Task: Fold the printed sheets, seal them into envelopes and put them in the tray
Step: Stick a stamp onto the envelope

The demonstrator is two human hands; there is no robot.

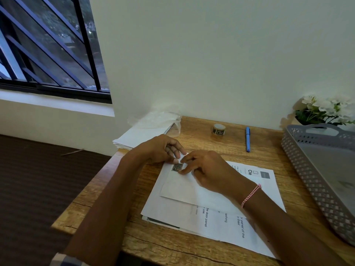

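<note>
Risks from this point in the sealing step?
1. The tape piece sits at the envelope corner under fingers of both the left hand and right hand; it may go on crooked.
2. The envelope lies loose on the printed sheets, so pressing could slide it.
3. The tray is off to the right, a reach away.

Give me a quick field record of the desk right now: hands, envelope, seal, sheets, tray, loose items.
left hand: fingers pinning the envelope corner
right hand: fingers pressing the sticker
envelope: white, flat on the printed sheets
sticker: small dark square at the envelope's far corner
printed sheets: stacked under the envelope
tray: grey, perforated, at right; no envelope visible inside
tape roll: upright, far side
pen: blue, beside roll
</note>
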